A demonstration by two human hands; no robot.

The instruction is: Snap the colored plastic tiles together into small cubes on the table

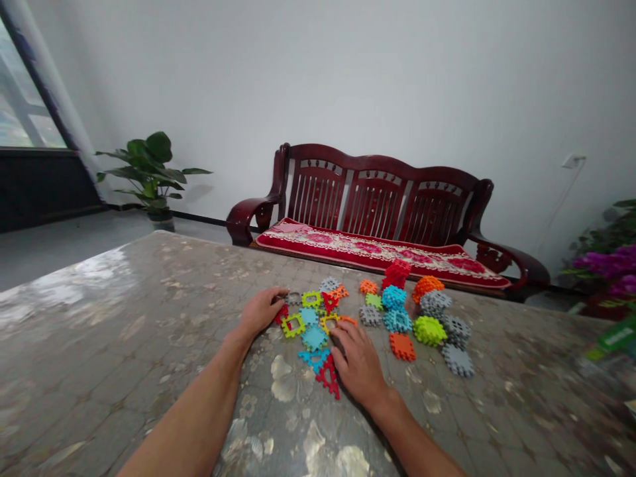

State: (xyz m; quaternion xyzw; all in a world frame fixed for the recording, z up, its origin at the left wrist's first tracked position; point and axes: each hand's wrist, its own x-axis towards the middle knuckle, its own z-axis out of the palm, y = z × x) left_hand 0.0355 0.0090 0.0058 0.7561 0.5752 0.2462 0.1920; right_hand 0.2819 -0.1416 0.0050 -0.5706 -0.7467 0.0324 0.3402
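Interlocking plastic tiles with notched edges lie flat in a cluster on the table. My left hand (261,310) rests at the cluster's left edge, its fingers stretched and slightly apart, touching beside a grey frame tile (294,299) and a red tile (281,314). At the right side, my right hand (356,358) has thumb and bent fingers at a yellow frame tile (328,322); its fingertips partly hide that tile and an orange tile (348,320). Between the hands are a lime frame tile (293,325) and a light blue tile (315,338). Nearest me lies a red triangular tile (328,377).
Right of the cluster sit stacks of blue tiles (395,298), lime tiles (429,330), grey tiles (435,303) and red tiles (396,273). A patterned cloth covers the table (163,371). Behind stand a wooden bench (372,192) and a potted plant (152,172); purple flowers (609,268) are far right.
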